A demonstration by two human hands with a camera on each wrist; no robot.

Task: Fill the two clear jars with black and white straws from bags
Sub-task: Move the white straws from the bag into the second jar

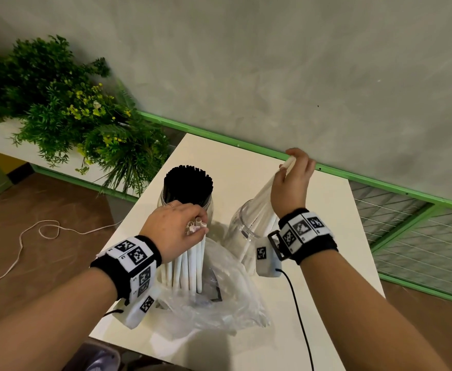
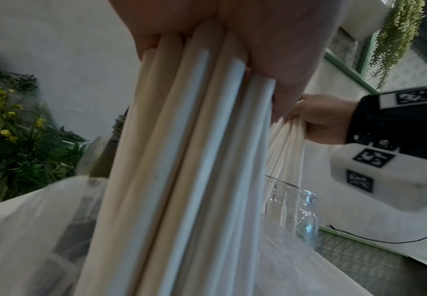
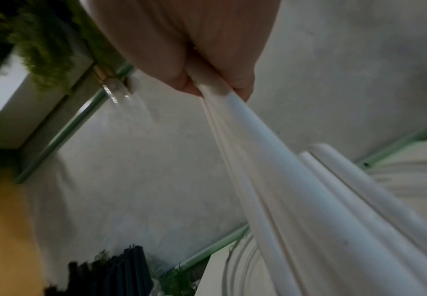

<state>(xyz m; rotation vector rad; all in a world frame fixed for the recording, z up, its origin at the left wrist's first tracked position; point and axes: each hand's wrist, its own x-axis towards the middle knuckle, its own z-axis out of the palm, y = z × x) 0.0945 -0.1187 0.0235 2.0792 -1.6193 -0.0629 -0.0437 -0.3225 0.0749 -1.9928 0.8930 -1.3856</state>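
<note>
My left hand (image 1: 176, 226) is curled round the top ends of a bundle of white straws (image 1: 190, 266), fingers and thumb wrapped over their open tips; through the left wrist camera I see those straws (image 2: 181, 160) running down from my palm in a tight upright sheaf, pressed against one another. Their lower ends stand inside a crumpled clear plastic bag (image 1: 219, 303) that lies on the near part of the white table (image 1: 326, 290), just in front of the two jars. My right hand (image 1: 291, 183) is raised higher, toward the back edge of the table, and pinches the top of a second, smaller bunch of white straws (image 1: 262, 204); the right wrist camera shows the bunch (image 3: 270, 170) squeezed between my thumb and fingers and fanning out below them. That bunch slants down into the mouth of the right-hand clear jar (image 1: 239, 228), which stands upright on the table close beside my right wrist; how far the straws reach inside it I cannot tell, since my wrist band covers part of it. The left-hand clear jar (image 1: 163, 199) stands just behind my left hand and is packed with black straws (image 1: 188, 186), their tips rising above its rim. Both wrists wear black bands with printed marker squares. Beyond the table runs a green rail (image 1: 219, 137) along a grey wall, with a bank of green plants (image 1: 59, 108) to the left.
</note>
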